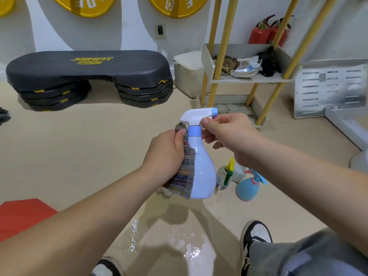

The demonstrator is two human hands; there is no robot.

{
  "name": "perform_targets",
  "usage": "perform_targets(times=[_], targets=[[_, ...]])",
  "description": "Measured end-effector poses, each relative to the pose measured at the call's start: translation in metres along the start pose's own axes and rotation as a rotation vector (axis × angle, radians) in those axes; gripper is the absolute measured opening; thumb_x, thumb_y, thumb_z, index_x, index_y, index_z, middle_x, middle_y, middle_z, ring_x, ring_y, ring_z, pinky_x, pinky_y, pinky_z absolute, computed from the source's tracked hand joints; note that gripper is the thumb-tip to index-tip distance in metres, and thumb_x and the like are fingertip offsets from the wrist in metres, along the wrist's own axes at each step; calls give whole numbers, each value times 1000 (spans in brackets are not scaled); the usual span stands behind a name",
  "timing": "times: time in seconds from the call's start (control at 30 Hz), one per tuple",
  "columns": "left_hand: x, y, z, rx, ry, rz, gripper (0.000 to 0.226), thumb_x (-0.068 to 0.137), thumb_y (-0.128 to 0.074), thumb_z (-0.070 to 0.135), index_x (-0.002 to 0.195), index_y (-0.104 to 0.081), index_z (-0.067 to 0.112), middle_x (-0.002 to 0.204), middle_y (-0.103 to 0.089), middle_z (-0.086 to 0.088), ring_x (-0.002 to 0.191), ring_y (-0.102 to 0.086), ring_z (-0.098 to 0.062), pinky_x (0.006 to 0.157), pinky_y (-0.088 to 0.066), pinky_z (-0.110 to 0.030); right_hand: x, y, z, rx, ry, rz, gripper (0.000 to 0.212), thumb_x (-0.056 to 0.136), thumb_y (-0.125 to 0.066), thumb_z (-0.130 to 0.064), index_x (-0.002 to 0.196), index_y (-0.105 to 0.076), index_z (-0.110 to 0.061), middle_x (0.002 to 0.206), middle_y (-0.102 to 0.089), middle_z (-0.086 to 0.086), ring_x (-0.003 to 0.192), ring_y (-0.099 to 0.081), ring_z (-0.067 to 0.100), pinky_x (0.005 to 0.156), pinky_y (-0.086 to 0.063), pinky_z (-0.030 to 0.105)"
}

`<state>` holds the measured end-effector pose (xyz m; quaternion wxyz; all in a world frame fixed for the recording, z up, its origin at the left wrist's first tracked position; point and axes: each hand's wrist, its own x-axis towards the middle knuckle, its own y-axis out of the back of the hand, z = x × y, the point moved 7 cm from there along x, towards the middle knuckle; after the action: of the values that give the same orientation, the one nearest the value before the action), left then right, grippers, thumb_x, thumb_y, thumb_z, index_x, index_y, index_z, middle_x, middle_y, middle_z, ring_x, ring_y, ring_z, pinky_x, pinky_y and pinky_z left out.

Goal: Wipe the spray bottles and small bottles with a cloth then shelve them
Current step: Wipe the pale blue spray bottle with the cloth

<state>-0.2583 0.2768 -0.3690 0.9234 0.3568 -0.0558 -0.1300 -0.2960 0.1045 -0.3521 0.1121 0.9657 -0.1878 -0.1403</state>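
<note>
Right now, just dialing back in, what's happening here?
A person is wiping a pale blue spray bottle. The right hand pinches it at the neck under the trigger, and the left hand grips a striped cloth against its side. A clear spray bottle and a round blue spray bottle stand on the floor beyond. The yellow-legged shelf behind holds rags and a packet.

Bright, even indoor light, wide-angle view.
Soft light from above; white glare patch on the glossy floor (79,156) near the bottom, soft shadow of the spray bottle (201,168) just above it. Dark shadow under the step platform (87,66). Shelf poles (226,36) splay toward the top edge. Centre sharp; corners and right edge slightly smeared.
</note>
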Motion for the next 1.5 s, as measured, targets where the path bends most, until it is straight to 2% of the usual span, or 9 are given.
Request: perform_targets(times=[0.17,0.33,0.4,0.63,0.8,1.03,1.2,1.33,1.5], targets=[[-24,-18,25,56,-126,-65,39,111,-36,37,77,-50,23,76,-61,0,75,-58,-29,62,-36,-37,-20,25,7,-71,66,157,34,96,-71,-25,97,-72,8,75,-63,10,65,-53,12,61,-46,25],[-41,-30,38,21,-210,-144,40,111,-40,34,72,-46,25,72,-53,4,79,-51,-27,67,-30,-35,-49,35,19,-261,174,183,5,92,-78,-27,90,-78,-23,70,-70,-2,64,-55,6,59,-46,25],[-43,-33,34,24,-186,-156,43,111,-40,34,70,-43,25,70,-49,5,80,-49,-28,67,-27,-35,-54,43,30,-314,168,187,12,91,-79,-27,80,-74,-27,58,-62,-13,59,-50,4,57,-40,25],[-48,-57,10,59,-88,-235,46,112,-37,34,69,-42,19,71,-50,0,78,-50,-29,68,-31,-35,-40,79,105,-81,-210,296,26,87,-82,-23,98,-74,-2,79,-58,11,61,-46,23,51,-42,29],[-39,-82,-13,66,-1,-303,48,112,-38,35,69,-43,16,71,-51,-2,69,-48,-22,61,-31,-35,-33,69,188,20,-374,309,20,89,-78,-13,79,-63,-4,93,-59,10,52,-59,21,62,-60,33],[-36,-171,-60,31,189,-451,53,111,-39,39,63,-40,16,63,-44,-3,61,-44,-21,57,-31,-33,-24,78,287,112,-476,446,17,92,-76,-16,87,-62,-7,81,-58,10,60,-55,23,65,-59,39],[-42,-223,-94,-52,301,-432,54,110,-38,45,67,-49,14,70,-56,-5,75,-56,-27,75,-44,-37,-24,84,331,122,-462,534,28,92,-76,-23,95,-64,2,76,-57,4,70,-62,31,75,-60,51],[-40,-236,-117,-58,320,-392,53,109,-42,43,67,-43,12,67,-49,-8,72,-51,-29,70,-39,-37,-25,93,353,40,-437,549,17,93,-72,-22,91,-65,-7,79,-62,5,85,-69,42,77,-60,50],[-43,-241,-126,-54,338,-409,51,108,-43,44,74,-52,9,76,-59,-14,79,-58,-33,80,-49,-42,-33,96,370,147,-558,541,23,93,-75,-29,98,-61,-12,93,-62,13,75,-63,34,70,-64,45]])
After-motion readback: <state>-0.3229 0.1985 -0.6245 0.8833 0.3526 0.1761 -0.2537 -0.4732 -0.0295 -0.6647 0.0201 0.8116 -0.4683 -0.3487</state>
